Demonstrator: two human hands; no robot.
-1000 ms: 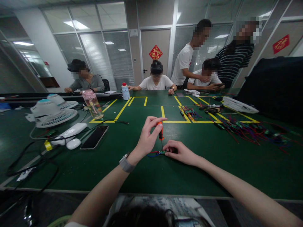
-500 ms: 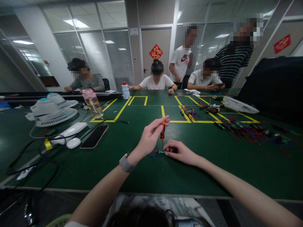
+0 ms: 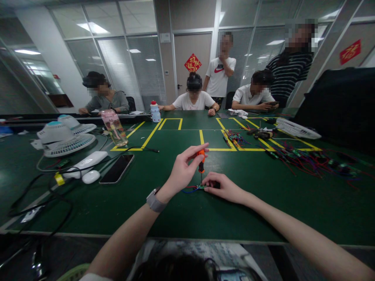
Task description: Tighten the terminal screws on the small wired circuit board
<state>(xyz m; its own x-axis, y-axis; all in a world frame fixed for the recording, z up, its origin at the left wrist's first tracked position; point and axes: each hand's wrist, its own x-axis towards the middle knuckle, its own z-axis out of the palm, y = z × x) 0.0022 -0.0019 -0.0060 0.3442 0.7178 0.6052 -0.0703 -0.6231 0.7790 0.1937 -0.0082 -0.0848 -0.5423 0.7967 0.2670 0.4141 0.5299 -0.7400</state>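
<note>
My left hand (image 3: 187, 166) is closed around the handle of a small orange-and-black screwdriver (image 3: 201, 167), its index finger stretched over the top. The screwdriver stands upright, its thin shaft reaching down to a small green circuit board (image 3: 200, 187) on the table. My right hand (image 3: 224, 188) pinches the board's right end between thumb and fingers and keeps it against the green surface. Red and blue wires (image 3: 190, 189) leave the board on its left side. Fingers and shaft hide part of the board, so the exact spot under the tip cannot be made out.
To the left lie a phone (image 3: 117, 169), a white mouse (image 3: 91, 177), black cables and white fans (image 3: 70, 144). Wired boards (image 3: 293, 156) are heaped at the right, beside a smaller bundle (image 3: 236, 139). A pink-capped bottle (image 3: 114, 127) stands further back. Several people are across the table.
My left hand's fingers have shifted slightly on the screwdriver handle, while the board and my right hand stay nearly in place. Behind the table, a standing person in white has turned and moved left.
</note>
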